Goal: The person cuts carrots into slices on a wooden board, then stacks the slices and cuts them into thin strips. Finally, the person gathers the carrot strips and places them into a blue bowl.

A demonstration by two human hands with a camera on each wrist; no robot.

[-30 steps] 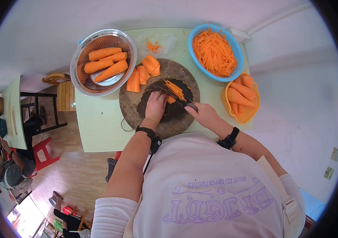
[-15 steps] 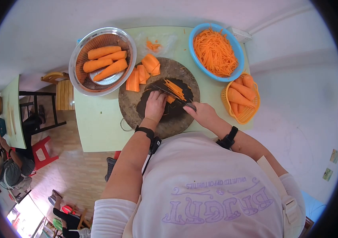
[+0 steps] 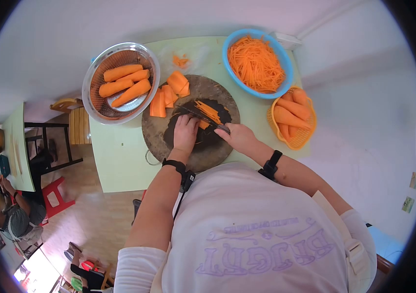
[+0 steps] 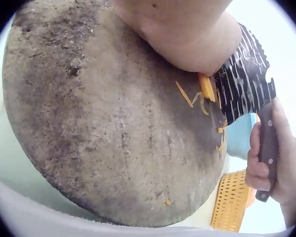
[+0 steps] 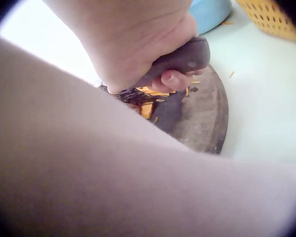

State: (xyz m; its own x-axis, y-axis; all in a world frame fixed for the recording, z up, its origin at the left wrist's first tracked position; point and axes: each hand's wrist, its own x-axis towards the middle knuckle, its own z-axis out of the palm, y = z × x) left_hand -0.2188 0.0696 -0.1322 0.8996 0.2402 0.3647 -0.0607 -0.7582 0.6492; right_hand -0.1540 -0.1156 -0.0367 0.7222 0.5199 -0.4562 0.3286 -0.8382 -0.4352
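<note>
My right hand (image 3: 241,137) grips the dark handle of a cleaver (image 4: 244,74), whose blade has pale grooves or streaks. The blade stands on a round chopping board (image 3: 155,131), right beside the fingers of my left hand (image 3: 185,135). Under those bent fingertips a carrot piece (image 4: 206,88) is held down on the board; most of it is hidden. Cut carrot strips (image 3: 208,111) lie on the blade's far side. Wide carrot slices (image 3: 157,104) are grouped at the board's far left edge. In the right wrist view, the forearm covers much of the board.
A metal colander (image 3: 87,97) with several peeled carrots stands at the back left. A blue basin (image 3: 289,73) heaped with shredded carrot is at the back right, a yellow basket (image 3: 310,138) of carrots in front of it. Carrot scraps (image 3: 180,60) lie on plastic behind the board.
The head view has shifted slightly, so the table things appear a little further left and lower. Both hands keep their places at the cleaver and carrot piece.
</note>
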